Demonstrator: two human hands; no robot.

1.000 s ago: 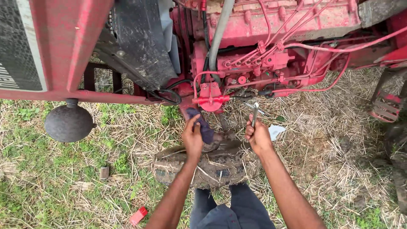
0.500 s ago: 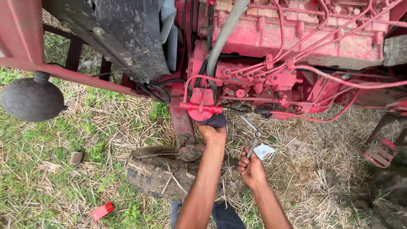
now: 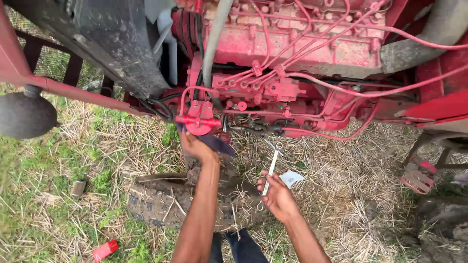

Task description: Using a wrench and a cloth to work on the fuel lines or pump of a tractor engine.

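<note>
Grass; left hand (image 3: 197, 146) grips rag (image 3: 217, 143), right hand (image 3: 278, 195) spanner (image 3: 270, 168).

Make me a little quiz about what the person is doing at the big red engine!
1. True or false: the left hand presses a dark cloth up under the red fitting on the engine.
2. What does the right hand hold? A) a hammer B) a metal wrench C) a paintbrush
3. What small red thing lies in the grass at the lower left?

Key
1. True.
2. B, the metal wrench, pointing up towards the engine.
3. A small red container; what kind cannot be told.
</note>
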